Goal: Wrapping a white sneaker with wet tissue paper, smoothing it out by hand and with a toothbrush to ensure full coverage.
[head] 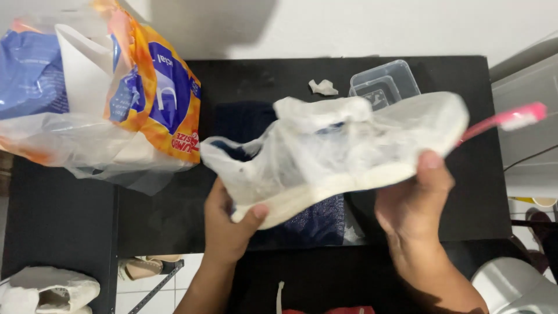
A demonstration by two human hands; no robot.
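Grubby white sneaker [325, 157], plastic-wrapped

Bare black table [465, 192] right; bulky plastic bag [104, 99] left, clear containers [385, 84] behind.

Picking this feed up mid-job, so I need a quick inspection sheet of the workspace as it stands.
Surface: black table, dark blue cloth under the hands.
Job's things: white shoe held across both hands; pink toothbrush in right hand.
Clutter: orange and blue plastic bag, clear container, crumpled tissue.
Grippers: left hand grips the heel; right hand grips the toe end.
Cables: dark cable at right edge.
Surroundings: second white shoe, sandal on tiled floor.
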